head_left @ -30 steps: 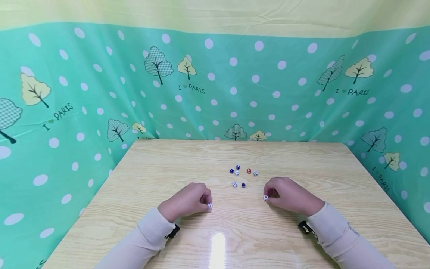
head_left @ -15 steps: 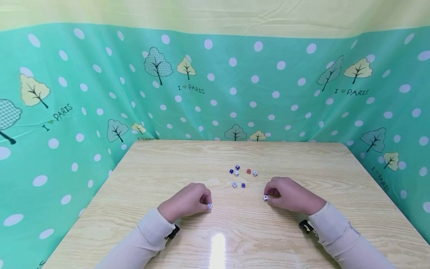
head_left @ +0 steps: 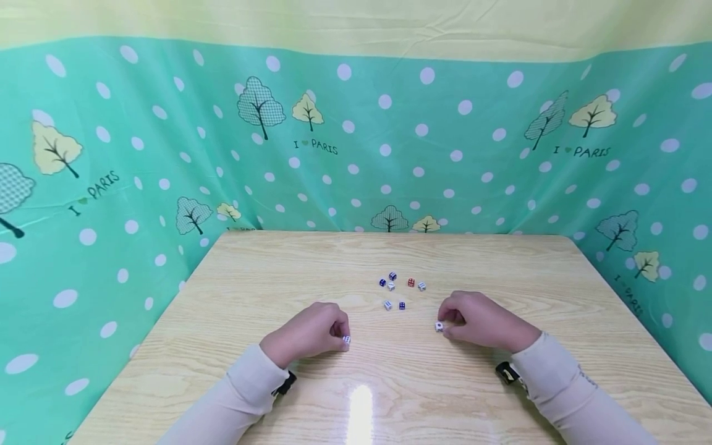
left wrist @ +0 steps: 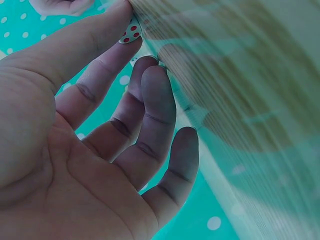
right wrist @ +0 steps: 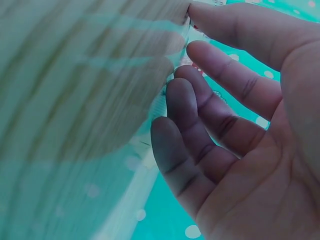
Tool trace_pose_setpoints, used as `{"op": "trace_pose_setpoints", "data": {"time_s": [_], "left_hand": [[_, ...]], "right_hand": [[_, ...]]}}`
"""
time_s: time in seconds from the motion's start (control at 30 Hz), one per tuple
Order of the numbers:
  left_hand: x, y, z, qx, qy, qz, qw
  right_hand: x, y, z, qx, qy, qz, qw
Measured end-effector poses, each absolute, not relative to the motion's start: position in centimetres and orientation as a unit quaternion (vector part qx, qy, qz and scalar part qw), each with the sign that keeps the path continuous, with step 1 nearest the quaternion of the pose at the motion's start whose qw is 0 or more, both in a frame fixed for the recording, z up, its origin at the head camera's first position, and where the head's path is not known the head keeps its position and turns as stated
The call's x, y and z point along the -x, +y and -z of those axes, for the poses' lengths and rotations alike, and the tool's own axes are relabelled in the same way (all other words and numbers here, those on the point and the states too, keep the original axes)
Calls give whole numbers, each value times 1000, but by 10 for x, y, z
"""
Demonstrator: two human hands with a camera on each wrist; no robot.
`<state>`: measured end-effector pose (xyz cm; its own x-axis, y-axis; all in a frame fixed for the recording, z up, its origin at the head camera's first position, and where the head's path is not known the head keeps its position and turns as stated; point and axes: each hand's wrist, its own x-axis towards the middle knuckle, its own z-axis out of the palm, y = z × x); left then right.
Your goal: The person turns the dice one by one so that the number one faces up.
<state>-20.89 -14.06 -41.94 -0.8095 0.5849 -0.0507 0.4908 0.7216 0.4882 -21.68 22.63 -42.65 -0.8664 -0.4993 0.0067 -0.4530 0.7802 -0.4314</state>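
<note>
My left hand (head_left: 313,334) pinches a white die (head_left: 347,340) between thumb and forefinger, low over the table. In the left wrist view red pips show on that die (left wrist: 131,33), and the other fingers are loosely bent. At the right, a second white die (head_left: 439,326) with one large dark pip up sits on the table at the fingertips of my right hand (head_left: 483,320). The right wrist view shows the right thumb (right wrist: 235,22) and forefinger (right wrist: 220,65) parted, with a gap between their tips.
Ahead of the hands lie more dice: a red die (head_left: 411,282), white dice such as one (head_left: 387,305) at the front, and blue dice including one (head_left: 402,306) beside it. The wooden table (head_left: 267,259) ends against a green dotted curtain (head_left: 311,198).
The right thumb and forefinger have parted from the white die and drawn slightly right, leaving more of it visible. The left hand stays in place with its die.
</note>
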Motion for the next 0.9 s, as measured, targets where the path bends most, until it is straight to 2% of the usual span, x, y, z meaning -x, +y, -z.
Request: {"op": "trace_pose_setpoints", "data": {"time_s": [0.9], "left_hand": [[210, -142, 421, -297, 921, -234, 97]], "right_hand": [[214, 222, 425, 262, 944, 197, 26]]}}
